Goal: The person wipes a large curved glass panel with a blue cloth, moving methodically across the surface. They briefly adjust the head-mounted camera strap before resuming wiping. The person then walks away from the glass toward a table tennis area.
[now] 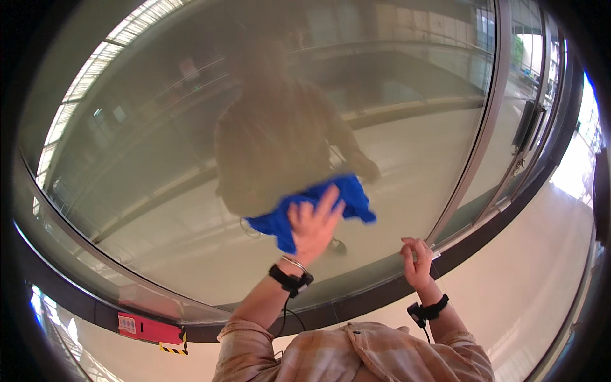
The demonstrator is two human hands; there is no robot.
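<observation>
1. Head view: a large glass pane (420, 169) fills most of the scene, and a blue cloth (352, 194) lies against its lower middle, bunched into uneven folds.
2. The left hand (312, 228) is laid over that cloth, fingers spread and slightly blurred, apparently pressing it to the pane with the flat of the hand rather than pinching it.
3. The right hand (417, 262) is off the cloth, in front of the pane's lower right corner; its fingers are loosely bent with nothing seen between them. Whether it touches the metal frame (489, 127) along the pane's right side cannot be told.
4. Wiping looks to be underway, judging by the cloth on the pane. No clear border divides wiped from unwiped glass, so how much is done cannot be told; the areas above and to either side of the cloth may or may not be left.
5. A dim reflection (273, 146) of the person shows in the pane behind the cloth, and a red box (156, 329) sits beyond its lower left edge.
</observation>
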